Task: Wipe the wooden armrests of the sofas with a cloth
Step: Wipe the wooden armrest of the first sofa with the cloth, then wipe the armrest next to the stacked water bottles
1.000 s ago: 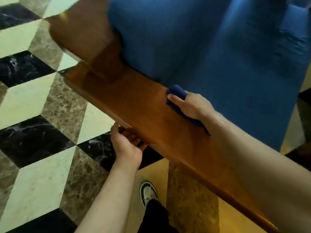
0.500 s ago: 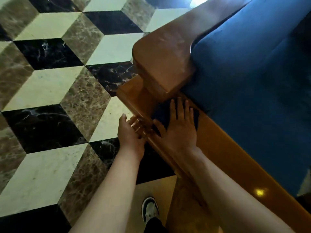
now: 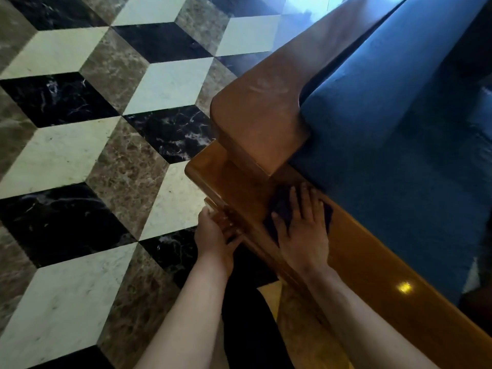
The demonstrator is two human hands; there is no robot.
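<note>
Nearest, the left hand [image 3: 215, 235] grips the outer edge of the wooden rail [image 3: 372, 251], fingers curled round it. Beside it, the right hand [image 3: 303, 230] presses flat, fingers straight, on a dark cloth [image 3: 279, 206] atop that rail. Beyond: wooden armrest [image 3: 255, 113], blue cushion [image 3: 399, 134].

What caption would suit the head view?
Right hand presses a dark cloth flat on the wooden armrest; left hand grips its outer edge.

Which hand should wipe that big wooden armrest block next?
Probably the right hand: it lies flat on the dark cloth, just below the armrest block. The left hand has no cloth; it holds the rail's outer edge.
</note>
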